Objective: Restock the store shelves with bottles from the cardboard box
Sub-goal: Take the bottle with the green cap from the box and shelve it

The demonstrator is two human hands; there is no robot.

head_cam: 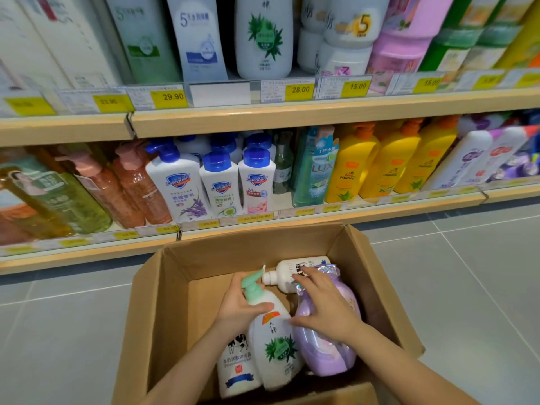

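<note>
In the cardboard box (181,302), the pump bottle (274,340) lay with its long axis toward 11 o'clock, the left hand (242,305) grasping its neck, while the right hand's (324,305) released fingers (304,279) rested on the purple bottle (327,346).

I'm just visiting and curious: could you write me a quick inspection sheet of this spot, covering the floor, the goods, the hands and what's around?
Surface: grey tiled floor, with the cardboard box standing open on it.
Job's things: four bottles lie in the box: green-pump bottle, purple bottle, cow-label bottle, white pump bottle.
Clutter: nothing seen.
Hands: left hand grips the green-pump bottle's neck; right hand rests with spread fingers on the purple bottle.
Cables: nothing seen.
Surroundings: two stocked shelves with yellow price tags.
</note>
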